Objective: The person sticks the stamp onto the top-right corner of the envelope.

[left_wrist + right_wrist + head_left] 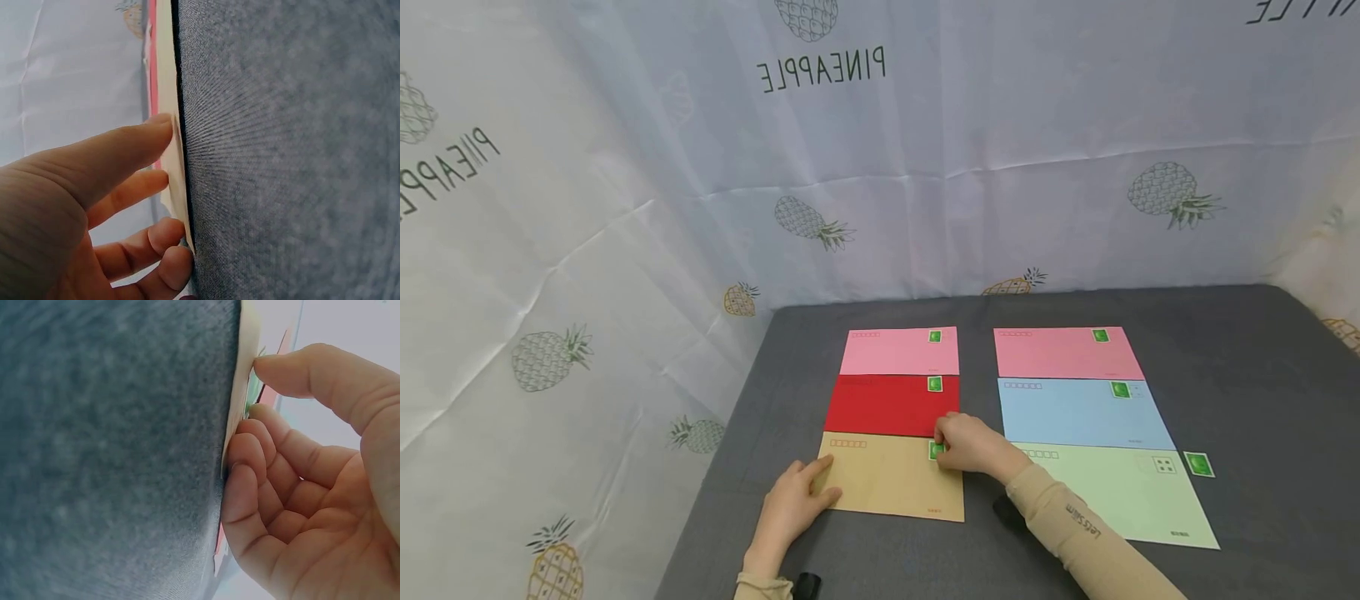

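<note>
On the left, a tan envelope (887, 483) lies flat below a red envelope (880, 406) and a pink envelope (880, 354). My left hand (793, 504) rests at the tan envelope's left edge; in the left wrist view its thumb (134, 147) touches the paper, the other fingers loosely bent. At the tan envelope's upper right corner, my right hand (973, 444) holds a green stamp (936, 450) by its edges against the paper. The right wrist view shows this stamp (252, 390) between thumb and index fingertips, the remaining fingers curled.
To the right lie a pink (1060, 357), a blue (1060, 417) and a light green envelope (1120, 487). The light green one bears a printed stamp box. A loose green stamp (1199, 464) lies beside it on the dark grey table (1262, 533). A pineapple-print curtain hangs behind.
</note>
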`<state>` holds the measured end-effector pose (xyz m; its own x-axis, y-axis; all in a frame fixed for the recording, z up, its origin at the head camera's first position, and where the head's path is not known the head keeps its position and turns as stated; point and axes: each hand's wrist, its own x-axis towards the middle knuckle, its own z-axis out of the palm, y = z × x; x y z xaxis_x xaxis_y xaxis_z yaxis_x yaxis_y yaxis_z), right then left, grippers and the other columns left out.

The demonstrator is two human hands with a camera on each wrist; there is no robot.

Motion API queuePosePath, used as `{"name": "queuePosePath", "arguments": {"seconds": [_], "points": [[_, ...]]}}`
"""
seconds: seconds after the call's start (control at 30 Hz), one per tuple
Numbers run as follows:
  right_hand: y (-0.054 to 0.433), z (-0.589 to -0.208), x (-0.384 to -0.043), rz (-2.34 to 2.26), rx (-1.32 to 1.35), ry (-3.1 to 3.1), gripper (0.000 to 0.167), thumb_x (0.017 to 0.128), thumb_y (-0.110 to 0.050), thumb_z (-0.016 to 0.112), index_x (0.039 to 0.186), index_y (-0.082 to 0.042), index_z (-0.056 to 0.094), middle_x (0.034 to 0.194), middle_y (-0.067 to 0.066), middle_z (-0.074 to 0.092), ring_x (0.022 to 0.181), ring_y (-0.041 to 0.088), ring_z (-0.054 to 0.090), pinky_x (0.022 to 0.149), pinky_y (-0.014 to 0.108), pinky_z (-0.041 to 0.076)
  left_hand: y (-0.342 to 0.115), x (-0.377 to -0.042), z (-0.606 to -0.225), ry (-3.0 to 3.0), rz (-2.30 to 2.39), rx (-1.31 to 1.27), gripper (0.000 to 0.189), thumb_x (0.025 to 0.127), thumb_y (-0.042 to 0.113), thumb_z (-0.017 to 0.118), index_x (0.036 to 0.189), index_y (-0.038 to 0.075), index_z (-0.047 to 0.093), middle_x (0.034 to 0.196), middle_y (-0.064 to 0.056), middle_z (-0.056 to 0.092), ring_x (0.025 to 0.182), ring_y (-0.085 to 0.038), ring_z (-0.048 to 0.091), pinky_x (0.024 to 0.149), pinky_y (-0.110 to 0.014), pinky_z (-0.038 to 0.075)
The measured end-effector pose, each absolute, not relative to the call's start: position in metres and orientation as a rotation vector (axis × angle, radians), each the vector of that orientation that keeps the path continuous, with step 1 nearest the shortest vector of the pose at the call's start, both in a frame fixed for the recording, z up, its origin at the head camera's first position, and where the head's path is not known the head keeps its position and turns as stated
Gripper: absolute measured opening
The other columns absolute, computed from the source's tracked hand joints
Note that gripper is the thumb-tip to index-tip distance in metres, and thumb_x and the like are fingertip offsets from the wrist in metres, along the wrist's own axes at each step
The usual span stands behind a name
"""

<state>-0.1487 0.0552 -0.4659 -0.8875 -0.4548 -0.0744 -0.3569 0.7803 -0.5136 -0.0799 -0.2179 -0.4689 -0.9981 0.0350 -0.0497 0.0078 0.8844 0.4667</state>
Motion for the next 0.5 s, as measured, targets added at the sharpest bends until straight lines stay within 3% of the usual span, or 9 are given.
{"name": "queuePosePath", "arguments": {"seconds": [0.5], "points": [[0.0586,-0.4645,-0.1455,-0.730,-0.750,2.818,0.009,0.073,-0.005,0.066,0.079,-0.006,0.059,0.070,-0.002,0.047,0.061,0.010,0.042,0.054,0.023,0.037,-0.2168,-0.0787,-0.4690,3.099,0.656,0.077,0.044,0.078,0.032,0.071,0.118,0.014,0.065,0.065,0.003,0.040,0.053,-0.006,0.032,0.049,-0.023,0.026]]}}
